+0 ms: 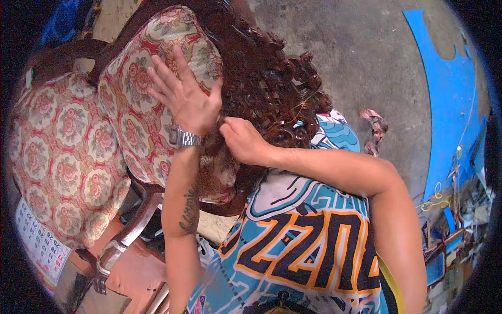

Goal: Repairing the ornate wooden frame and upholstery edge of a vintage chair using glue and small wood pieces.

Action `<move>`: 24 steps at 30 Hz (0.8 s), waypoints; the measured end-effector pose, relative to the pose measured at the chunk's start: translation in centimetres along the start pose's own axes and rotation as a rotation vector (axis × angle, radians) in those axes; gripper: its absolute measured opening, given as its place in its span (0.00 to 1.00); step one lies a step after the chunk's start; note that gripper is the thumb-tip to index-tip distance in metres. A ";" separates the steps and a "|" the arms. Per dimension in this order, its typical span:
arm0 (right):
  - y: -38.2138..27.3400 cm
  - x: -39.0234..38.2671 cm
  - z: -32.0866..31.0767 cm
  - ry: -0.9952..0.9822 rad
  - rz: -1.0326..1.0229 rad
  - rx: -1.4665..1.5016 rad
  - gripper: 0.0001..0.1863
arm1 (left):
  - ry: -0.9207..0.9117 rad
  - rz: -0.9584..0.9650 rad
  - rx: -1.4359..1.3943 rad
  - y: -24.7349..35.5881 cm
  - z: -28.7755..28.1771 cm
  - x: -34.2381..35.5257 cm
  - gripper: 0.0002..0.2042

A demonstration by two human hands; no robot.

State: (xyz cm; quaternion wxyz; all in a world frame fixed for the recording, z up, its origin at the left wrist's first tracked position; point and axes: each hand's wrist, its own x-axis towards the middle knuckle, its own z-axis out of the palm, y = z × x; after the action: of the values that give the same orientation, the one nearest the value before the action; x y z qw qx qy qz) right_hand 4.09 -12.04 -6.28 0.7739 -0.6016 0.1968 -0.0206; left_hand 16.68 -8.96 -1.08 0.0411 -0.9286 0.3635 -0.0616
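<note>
Here the carved wooden chair (261, 73) fills the upper middle of the head view, tipped so that its floral upholstered backrest (141, 94) faces the camera and its dark scrolled crest runs from the top centre down toward the right. The backrest's long axis slants from upper right to lower left, with the padded floral seat (63, 157) lying to its left and a wooden armrest (130, 230) angling down below it.

The left hand (183, 97) lies flat on the backrest fabric, palm down, fingers stretched out and a little spread, pointing up and left; it grips nothing, only presses on the cloth. A metal wristwatch (183, 137) sits on that wrist, and a tattoo runs along the forearm beneath it.

The right hand (241, 140) is curled into a loose fist just beside the left wrist, at the edge where the fabric meets the carved dark wood. Its fingers are drawn together, pinched on something thin at that seam; what exactly is too small to tell.

Below the arms is the person's turquoise printed shirt (298, 246). A wall calendar (36, 240) lies at lower left, a crumpled scrap (375, 131) on the concrete floor (376, 57), and a blue painted panel (449, 104) at the right
</note>
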 end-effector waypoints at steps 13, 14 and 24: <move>-0.3 -0.2 0.0 -0.008 0.058 0.072 0.17 | -0.155 -0.177 0.053 -1.2 -1.7 -2.9 0.55; -0.3 -0.2 0.1 0.003 0.054 0.082 0.17 | -0.153 -0.186 0.062 -1.2 -1.5 -2.8 0.56; -0.3 -1.1 -0.7 -0.070 0.070 0.060 0.15 | -0.016 -0.028 -0.101 -2.1 -2.2 -3.3 0.41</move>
State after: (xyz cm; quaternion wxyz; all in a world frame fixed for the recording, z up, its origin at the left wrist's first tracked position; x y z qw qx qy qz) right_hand 2.93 -12.48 -5.78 0.7983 -0.5713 0.1895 0.0216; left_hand 15.35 -5.24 1.04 -0.0038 -0.9350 0.3528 -0.0365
